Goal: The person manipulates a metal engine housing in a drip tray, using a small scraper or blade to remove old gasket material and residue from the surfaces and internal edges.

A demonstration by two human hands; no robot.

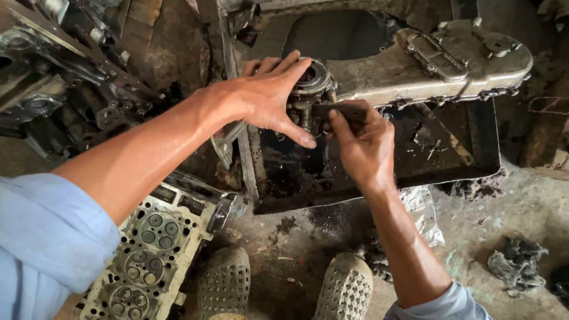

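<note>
On an oily workshop floor point(510, 207), left hand point(267, 98) spreads wide over a bearing point(313, 80); right hand point(364, 145) pinches a tool point(347, 109).

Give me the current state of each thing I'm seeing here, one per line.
Left hand: spread over the round pulley.
Right hand: gripping a dark tool at the pulley.
Engine cover: lying over the tray, greasy.
Tray: holds black oil.
Cylinder head: on the floor, valves up.

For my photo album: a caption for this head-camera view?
Left hand steadies a greasy engine cover over an oily tray; right hand holds a dark tool.
</note>
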